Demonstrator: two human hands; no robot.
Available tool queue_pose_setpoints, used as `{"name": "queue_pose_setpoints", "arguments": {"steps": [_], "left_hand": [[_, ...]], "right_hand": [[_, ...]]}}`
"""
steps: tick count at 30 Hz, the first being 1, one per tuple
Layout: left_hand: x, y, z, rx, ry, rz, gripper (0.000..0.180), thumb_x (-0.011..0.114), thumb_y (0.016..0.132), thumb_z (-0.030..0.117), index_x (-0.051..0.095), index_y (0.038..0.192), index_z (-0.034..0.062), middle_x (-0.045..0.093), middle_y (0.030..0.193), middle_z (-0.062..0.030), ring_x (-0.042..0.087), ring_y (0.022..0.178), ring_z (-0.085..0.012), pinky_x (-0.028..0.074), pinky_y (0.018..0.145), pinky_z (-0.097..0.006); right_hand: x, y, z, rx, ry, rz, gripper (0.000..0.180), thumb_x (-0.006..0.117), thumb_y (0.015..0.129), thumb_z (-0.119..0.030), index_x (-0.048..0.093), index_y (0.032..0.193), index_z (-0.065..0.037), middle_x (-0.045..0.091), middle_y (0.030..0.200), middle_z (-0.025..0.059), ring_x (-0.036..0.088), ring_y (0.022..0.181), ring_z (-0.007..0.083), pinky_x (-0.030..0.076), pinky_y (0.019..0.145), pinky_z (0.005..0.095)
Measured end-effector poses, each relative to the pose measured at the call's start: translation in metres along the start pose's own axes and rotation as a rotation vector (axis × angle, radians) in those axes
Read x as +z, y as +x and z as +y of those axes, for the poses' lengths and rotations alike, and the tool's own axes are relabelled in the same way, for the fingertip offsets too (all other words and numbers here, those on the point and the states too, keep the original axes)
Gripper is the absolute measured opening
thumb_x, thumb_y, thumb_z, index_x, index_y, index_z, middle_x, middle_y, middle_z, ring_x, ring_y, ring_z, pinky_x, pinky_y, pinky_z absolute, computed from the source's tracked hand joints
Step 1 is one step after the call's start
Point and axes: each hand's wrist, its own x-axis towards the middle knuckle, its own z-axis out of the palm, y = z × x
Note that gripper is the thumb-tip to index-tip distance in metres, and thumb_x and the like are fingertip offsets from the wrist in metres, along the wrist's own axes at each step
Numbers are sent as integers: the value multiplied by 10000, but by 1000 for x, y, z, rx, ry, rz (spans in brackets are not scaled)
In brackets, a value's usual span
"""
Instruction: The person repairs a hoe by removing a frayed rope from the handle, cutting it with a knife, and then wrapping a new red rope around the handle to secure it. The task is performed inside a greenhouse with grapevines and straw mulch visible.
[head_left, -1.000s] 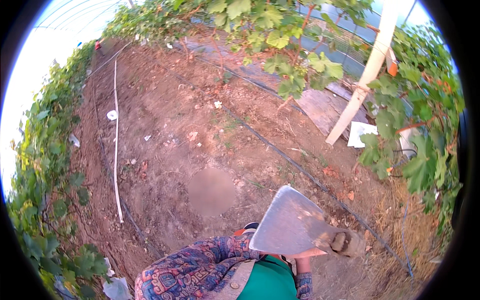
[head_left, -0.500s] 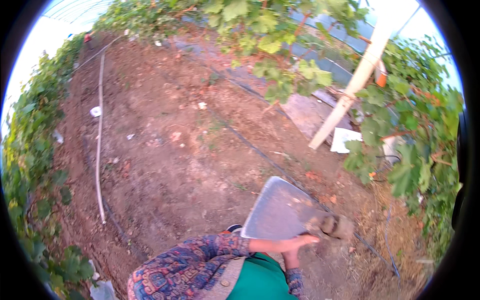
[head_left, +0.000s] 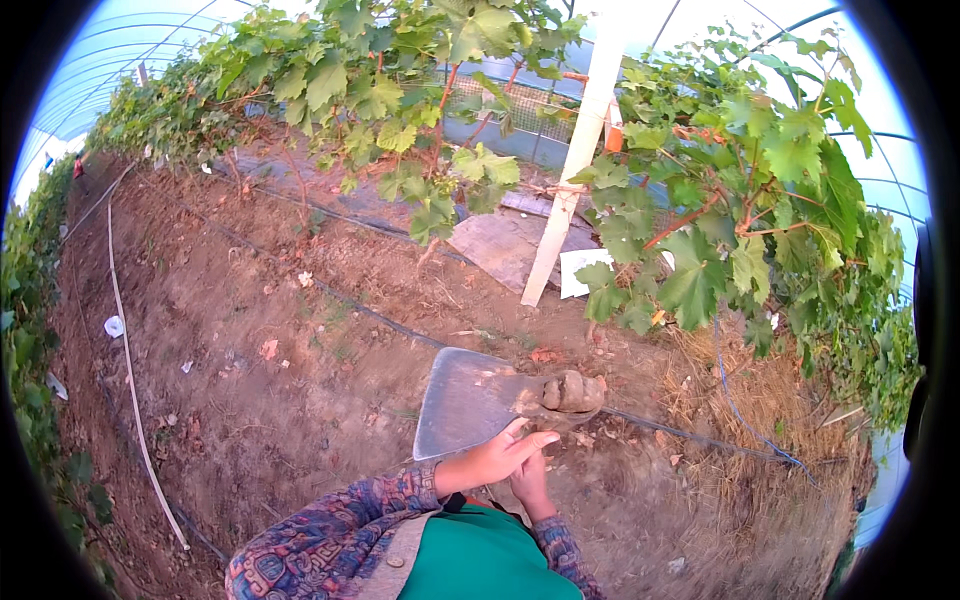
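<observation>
A wide-bladed hoe (head_left: 463, 400) is raised in front of me, its flat grey metal blade toward the left. At its right end is a rounded brown socket (head_left: 572, 391) with a soil-coloured, worn surface. My left hand (head_left: 493, 458) lies along the blade's lower edge, fingers stretched to the right, just below the socket. Below and right of it, my right hand (head_left: 531, 482) is closed beneath the hoe head, apparently round the handle, which is mostly hidden by the hands.
Bare soil (head_left: 260, 400) spreads ahead, crossed by a black drip hose (head_left: 385, 318). On the left lies a long pale pole (head_left: 130, 370). A light post (head_left: 572, 180) stands among grapevines (head_left: 690, 265). Dry straw (head_left: 740, 400) and a blue cord (head_left: 735, 400) lie right.
My view has swung right and upward, so the post and vines sit further left. The hoe head remains in front of me with both hands close beneath it.
</observation>
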Motion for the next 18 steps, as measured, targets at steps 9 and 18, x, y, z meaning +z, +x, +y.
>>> {"name": "queue_pose_setpoints", "arguments": {"steps": [9,18], "left_hand": [[19,28,-64,348,210,178,391,437,1086,209,537,1407,9,656,1186,49,606,855,-52,289,1123,-348],[-6,28,-29,232,-7,-126,435,468,1066,208,453,1460,22,586,1274,-6,565,988,-100,313,1125,-349]], "right_hand": [[-6,7,-43,51,207,102,163,659,919,-91,595,1054,-26,658,946,31,629,882,126,515,760,307],[-28,13,-42,165,303,201,119,659,927,-71,660,1031,-11,699,953,11,646,868,104,523,775,287]]}}
